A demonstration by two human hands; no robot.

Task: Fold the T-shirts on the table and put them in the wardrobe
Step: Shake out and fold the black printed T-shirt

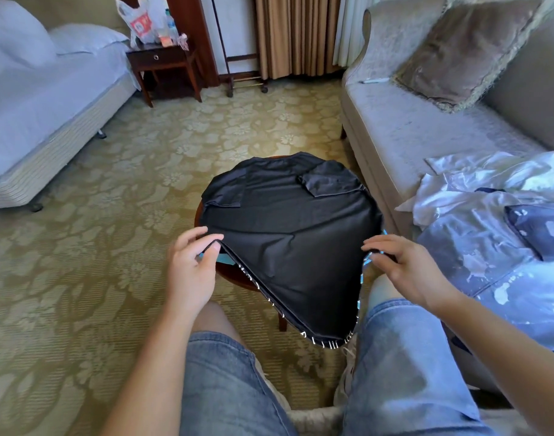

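A black T-shirt (288,221) lies spread over a small round wooden table (234,273), both sleeves folded inward near the far end. Its near hem hangs off the table's front edge toward my knees, showing a blue and white print on the underside. My left hand (192,265) pinches the shirt's left edge between thumb and fingers. My right hand (401,265) grips the right edge, fingers curled over the fabric. The table top is almost wholly hidden by the shirt.
A grey sofa (426,127) on the right holds a cushion (458,51) and a heap of white and blue clothes (489,228). A bed (49,99) stands at the left, a dark nightstand (162,64) behind it. Patterned carpet lies around the table.
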